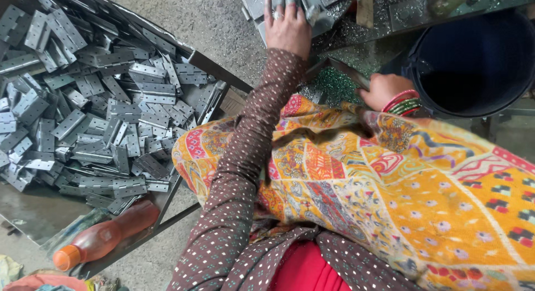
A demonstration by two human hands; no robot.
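Beside the dark bucket (473, 62), a stiff, likely sharp-edged metal strip (340, 69) is pinched by the right hand (384, 90), while a grey cloth (290, 1) is pressed flat under the left hand (288, 29).

Left of the tray (220, 73) heaped with metal hinges (100, 118), no gap shows; its near corner holds an orange bottle (106, 235). Between the tray and the workbench (390, 18) lies open concrete floor (217, 23). Right of that, a dark bucket (473, 62) blocks the way beside the bench.
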